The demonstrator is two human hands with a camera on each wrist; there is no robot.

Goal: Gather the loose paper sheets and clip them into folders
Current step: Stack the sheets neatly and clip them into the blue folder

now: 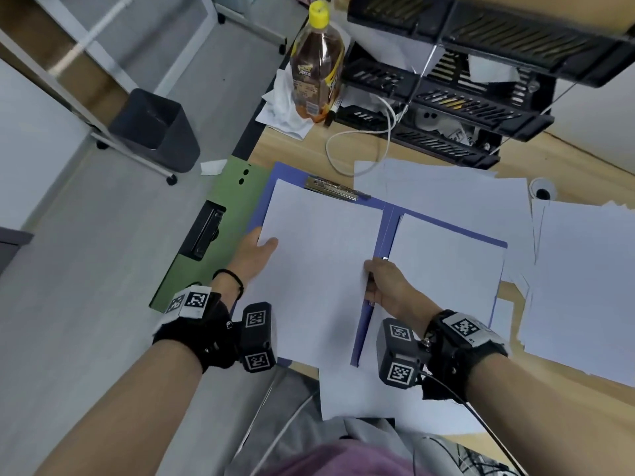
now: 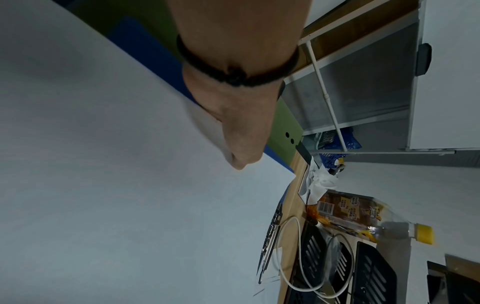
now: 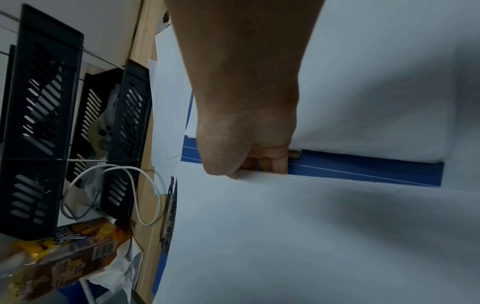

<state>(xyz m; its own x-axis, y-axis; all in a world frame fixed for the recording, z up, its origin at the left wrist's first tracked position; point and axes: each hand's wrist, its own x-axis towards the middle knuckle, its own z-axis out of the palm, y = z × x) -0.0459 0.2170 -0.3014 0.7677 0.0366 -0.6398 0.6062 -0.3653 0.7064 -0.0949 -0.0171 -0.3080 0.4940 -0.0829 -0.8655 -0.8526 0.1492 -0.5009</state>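
On the table (image 1: 295, 146), an open blue folder (image 1: 443, 228) lay flat with a stack (image 1: 319, 255) of white sheets held over its left half. Stack's top edge sat at or just under the metal clip (image 1: 335, 190); whether the clip gripped it could not be told.

Left hand (image 1: 256, 254) held the stack's left edge, thumb on top, fingers hidden beneath. Right hand (image 1: 386, 286) pinched the stack's right edge near the spine, fingers (image 3: 270, 164) curled under the paper, thumb on top.

More loose sheets (image 1: 580, 280) lay spread to the right; 1 sheet (image 1: 443, 269) rested on the folder's right half; another (image 1: 357, 389) hung off the near table edge. A green folder (image 1: 209, 228) lay left of the blue one, partly off the table.

Risks, as judged:
1. Stack could enter the clip skewed if 1 hand leads; sheets would then fan out.
2. If the clip is not raised enough, the top edge could buckle or only some sheets would be caught.
3. Thin paper held at 2 edges sags in the middle; lower sheets could slip out unseen.
4. The overhanging sheet near the body could be brushed off by a forearm.
5. A white cable (image 1: 357, 149) and bottle (image 1: 318, 67) sat just beyond the clip; a push forward could snag the cable.
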